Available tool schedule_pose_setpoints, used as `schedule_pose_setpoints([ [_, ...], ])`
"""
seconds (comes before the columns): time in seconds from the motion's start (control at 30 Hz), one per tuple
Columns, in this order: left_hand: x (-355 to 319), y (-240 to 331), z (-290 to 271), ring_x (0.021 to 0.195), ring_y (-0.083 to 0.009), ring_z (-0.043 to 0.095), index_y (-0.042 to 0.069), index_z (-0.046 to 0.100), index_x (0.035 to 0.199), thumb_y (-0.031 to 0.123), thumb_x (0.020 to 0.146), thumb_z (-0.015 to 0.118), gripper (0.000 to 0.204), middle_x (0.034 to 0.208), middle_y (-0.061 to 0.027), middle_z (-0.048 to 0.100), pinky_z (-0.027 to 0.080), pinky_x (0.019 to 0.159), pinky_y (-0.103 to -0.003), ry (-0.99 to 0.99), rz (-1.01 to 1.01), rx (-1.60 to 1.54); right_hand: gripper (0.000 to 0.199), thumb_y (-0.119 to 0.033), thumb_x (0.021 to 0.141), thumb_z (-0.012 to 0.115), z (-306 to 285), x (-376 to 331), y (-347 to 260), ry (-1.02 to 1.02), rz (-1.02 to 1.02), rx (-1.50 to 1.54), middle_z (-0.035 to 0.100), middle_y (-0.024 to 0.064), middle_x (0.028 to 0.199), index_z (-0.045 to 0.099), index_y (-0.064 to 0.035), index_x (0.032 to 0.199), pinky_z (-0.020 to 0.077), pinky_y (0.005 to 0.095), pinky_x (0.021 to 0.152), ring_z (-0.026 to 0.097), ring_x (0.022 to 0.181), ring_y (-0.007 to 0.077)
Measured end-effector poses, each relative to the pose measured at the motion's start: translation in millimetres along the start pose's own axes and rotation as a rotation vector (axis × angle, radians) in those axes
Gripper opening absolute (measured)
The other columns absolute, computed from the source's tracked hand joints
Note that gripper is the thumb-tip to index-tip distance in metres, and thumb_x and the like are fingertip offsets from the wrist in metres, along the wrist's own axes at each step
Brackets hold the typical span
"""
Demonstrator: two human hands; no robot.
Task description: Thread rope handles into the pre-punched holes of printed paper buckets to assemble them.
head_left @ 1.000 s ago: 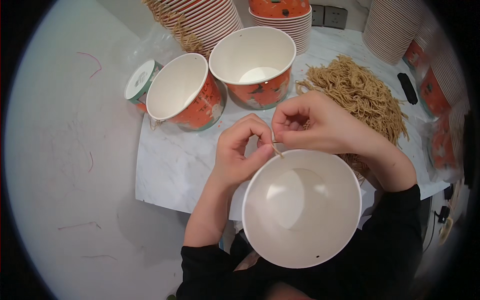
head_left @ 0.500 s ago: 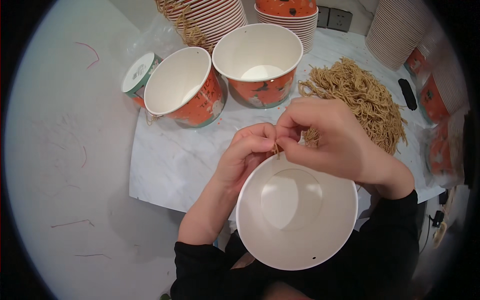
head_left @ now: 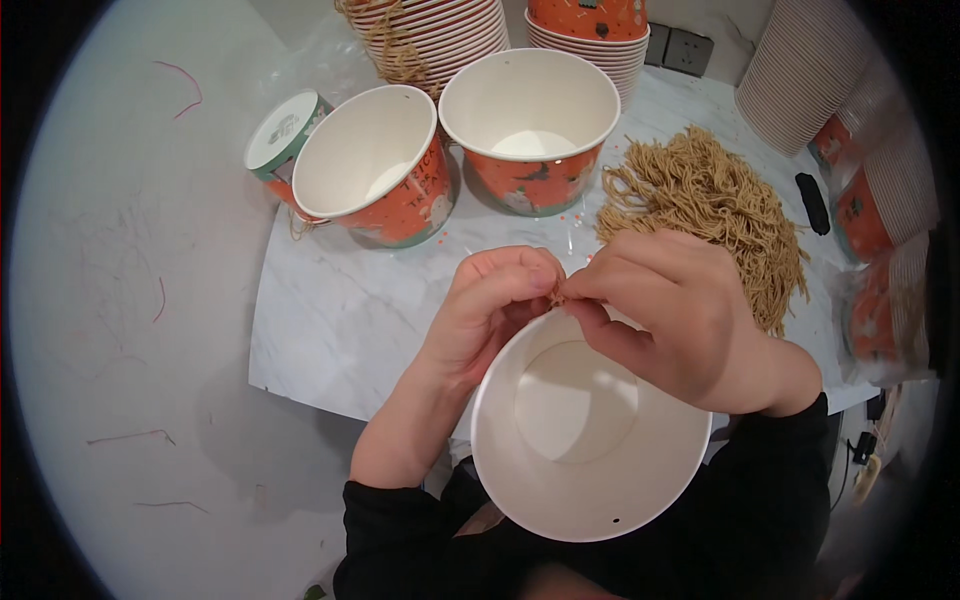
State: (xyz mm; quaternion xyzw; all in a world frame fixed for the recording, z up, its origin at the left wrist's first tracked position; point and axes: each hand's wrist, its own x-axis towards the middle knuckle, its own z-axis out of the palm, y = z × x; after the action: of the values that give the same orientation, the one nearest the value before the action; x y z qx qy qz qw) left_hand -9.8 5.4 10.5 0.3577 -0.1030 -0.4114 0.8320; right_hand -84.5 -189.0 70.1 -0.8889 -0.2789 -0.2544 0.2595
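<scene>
Both hands [head_left: 590, 310] moved onto paper bucket [head_left: 590, 450] far rim, pinching w/ fingertips.

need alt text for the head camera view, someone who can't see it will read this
Two bare hands, left hand and right hand, pinch a bit of tan twine at the far rim of an empty white paper bucket held close. Beyond, on a marble table, stand two open orange buckets beside a heap of twine pieces.

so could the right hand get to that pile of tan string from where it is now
Probably yes: the right hand sits just in front of the tan string pile on the white marble table, with nothing between them, though its fingers are pinching at the white paper bucket's rim.
</scene>
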Motion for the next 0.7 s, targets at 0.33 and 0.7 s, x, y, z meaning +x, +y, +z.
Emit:
schedule_pose_setpoints([
  [0.33, 1.1, -1.6, -2.4, 0.078, -0.0108, 0.067, -0.001, 0.068, 0.092, -0.001, 0.086, 0.072, 0.007, 0.09, -0.0061, 0.071, 0.055, 0.071, -0.025, 0.013, 0.067, 0.096, 0.015, -0.005, 0.077, 0.074, -6.7, 5.3, 5.8, -0.08, 0.094, 0.153, 0.062, 0.0075, 0.08, 0.067, -0.0045, 0.09, 0.0509, 0.0366, 0.063, 0.064, 0.07, 0.027],
  [0.7, 1.2, -1.8, -6.5, 0.083, -0.0097, 0.065, -0.001, 0.068, 0.093, 0.0, 0.089, 0.069, 0.005, 0.094, -0.0039, 0.069, 0.054, 0.074, -0.024, -0.015, 0.182, 0.232, 0.013, 0.002, 0.081, 0.071, -6.8, 7.3, 10.2, -0.081, 0.253, 0.409, 0.069, 0.0104, 0.08, 0.073, 0.0012, 0.094, 0.0519, 0.0301, 0.066, 0.067, 0.074, 0.021],
])
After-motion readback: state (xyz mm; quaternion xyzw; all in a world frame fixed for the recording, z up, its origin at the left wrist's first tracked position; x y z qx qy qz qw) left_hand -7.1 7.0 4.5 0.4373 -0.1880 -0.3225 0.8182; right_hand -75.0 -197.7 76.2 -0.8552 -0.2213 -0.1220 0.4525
